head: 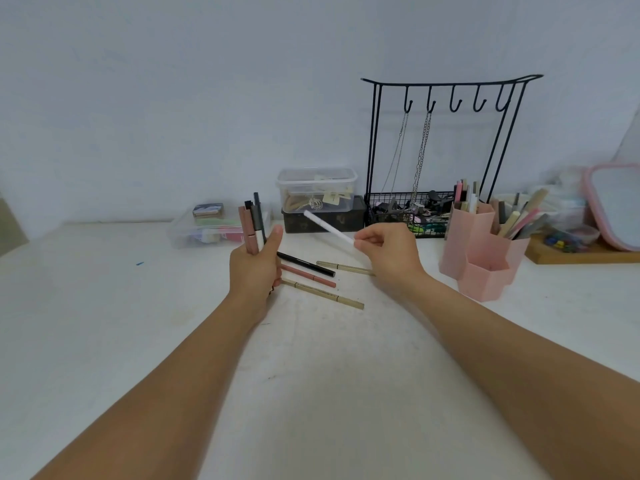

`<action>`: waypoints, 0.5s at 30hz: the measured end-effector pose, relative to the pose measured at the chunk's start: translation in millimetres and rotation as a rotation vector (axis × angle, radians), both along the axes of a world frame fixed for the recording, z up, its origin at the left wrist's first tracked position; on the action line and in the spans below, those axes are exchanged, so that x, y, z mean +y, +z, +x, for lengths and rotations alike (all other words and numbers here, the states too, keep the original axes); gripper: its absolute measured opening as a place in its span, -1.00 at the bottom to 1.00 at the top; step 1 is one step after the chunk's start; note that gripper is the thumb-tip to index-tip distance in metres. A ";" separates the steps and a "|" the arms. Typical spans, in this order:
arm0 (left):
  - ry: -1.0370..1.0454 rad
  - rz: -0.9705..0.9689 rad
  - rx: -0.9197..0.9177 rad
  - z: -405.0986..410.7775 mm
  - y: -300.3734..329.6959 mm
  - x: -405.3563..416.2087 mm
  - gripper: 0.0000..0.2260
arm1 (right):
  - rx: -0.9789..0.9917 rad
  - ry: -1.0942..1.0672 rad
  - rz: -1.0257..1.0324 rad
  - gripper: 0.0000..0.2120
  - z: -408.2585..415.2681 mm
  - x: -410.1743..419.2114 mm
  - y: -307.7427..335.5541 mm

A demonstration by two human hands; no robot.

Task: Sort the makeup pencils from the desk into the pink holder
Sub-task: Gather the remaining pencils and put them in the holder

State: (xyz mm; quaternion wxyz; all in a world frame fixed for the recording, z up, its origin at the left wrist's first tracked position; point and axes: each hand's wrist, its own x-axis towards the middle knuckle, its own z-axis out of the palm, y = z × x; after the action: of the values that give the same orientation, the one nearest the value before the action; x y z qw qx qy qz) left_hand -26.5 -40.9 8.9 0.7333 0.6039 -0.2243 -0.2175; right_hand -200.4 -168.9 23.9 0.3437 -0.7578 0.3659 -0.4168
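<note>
The left hand is sitting in the middle of the frame, closing its grip around a bunch of pencils. The bunch is standing upright, poking out above the fist. It has pink, black and grey ones in it.

The right hand is a little to the right of the left hand. Its grip is pinching one end of a white pencil between the fingertips. The white pencil is slanting up and to the left, in the air above the bench.

Four more pencils are lying on the white bench between and below the two hands. A black pencil is lying near the left hand. A pink pencil is lying just below it. A tan pencil is the lowest one. Another tan pencil is lying near the right wrist.

The pink holder is standing on the bench at the right of the frame, near the right hand but not touching it. It has a few cups joined together. The back cups are holding many pencils and brushes. The low front cup is looking empty from here.

Behind the hands, a clear box is sitting on a dark box. A black wire rack with hooks is standing to the right of them, with chains hanging from it.
</note>
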 end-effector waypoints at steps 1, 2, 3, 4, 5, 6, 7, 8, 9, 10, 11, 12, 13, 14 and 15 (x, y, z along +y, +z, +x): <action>-0.009 -0.036 0.047 -2.8 1.8 -0.1 -0.58 | -0.091 0.036 0.082 -0.90 2.3 5.1 3.3; -0.021 -0.066 0.083 -6.0 3.6 -0.3 -0.59 | -0.188 0.087 0.192 -0.89 5.6 11.6 6.0; -0.037 -0.088 0.108 -9.8 5.6 -0.9 -0.59 | -0.292 0.148 0.326 -0.91 9.2 19.5 8.6; -0.054 -0.105 0.126 -13.8 7.0 -1.0 -0.58 | -0.388 0.215 0.456 -0.92 13.3 27.9 9.8; -0.072 -0.121 0.138 -17.7 8.5 -0.8 -0.55 | -0.469 0.279 0.563 -0.93 17.7 36.4 9.9; -0.091 -0.136 0.146 -20.7 9.9 -0.3 -0.52 | -0.531 0.336 0.645 -0.94 22.0 44.2 8.9; -0.108 -0.150 0.151 -23.0 11.0 0.2 -0.50 | -0.575 0.389 0.707 -0.94 26.2 51.7 6.8; -0.124 -0.162 0.156 -24.5 12.1 0.7 -0.49 | -0.599 0.437 0.752 -0.93 29.9 58.4 4.0; -0.140 -0.171 0.157 -25.5 13.3 1.7 -0.49 | -0.601 0.481 0.776 -0.93 32.5 64.4 0.9; -0.154 -0.176 0.155 -26.3 14.2 2.3 -0.48 | -0.585 0.520 0.779 -0.92 34.3 69.2 -2.0; -0.163 -0.177 0.156 -26.8 14.6 3.0 -0.47 | -0.562 0.552 0.769 -0.91 35.2 72.8 -4.4; -0.170 -0.172 0.158 -26.5 14.2 3.1 -0.49 | -0.540 0.573 0.755 -0.91 35.7 75.1 -6.0; -0.175 -0.167 0.158 -26.0 12.9 3.0 -0.55 | -0.524 0.582 0.742 -0.91 35.9 75.9 -6.8; -0.176 -0.161 0.150 -25.2 11.3 2.4 -0.64 | -0.512 0.583 0.727 -0.92 35.7 76.0 -7.1; -0.168 -0.150 0.140 -25.2 10.3 2.0 -0.73 | -0.499 0.582 0.710 -0.91 35.1 76.1 -7.0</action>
State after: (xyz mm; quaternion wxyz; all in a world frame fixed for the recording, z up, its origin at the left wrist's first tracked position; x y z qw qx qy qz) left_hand -51.8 -38.9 19.2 0.7694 0.5098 -0.2381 -0.3023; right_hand -165.3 -92.8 16.9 0.7578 -0.5425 0.1660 -0.3223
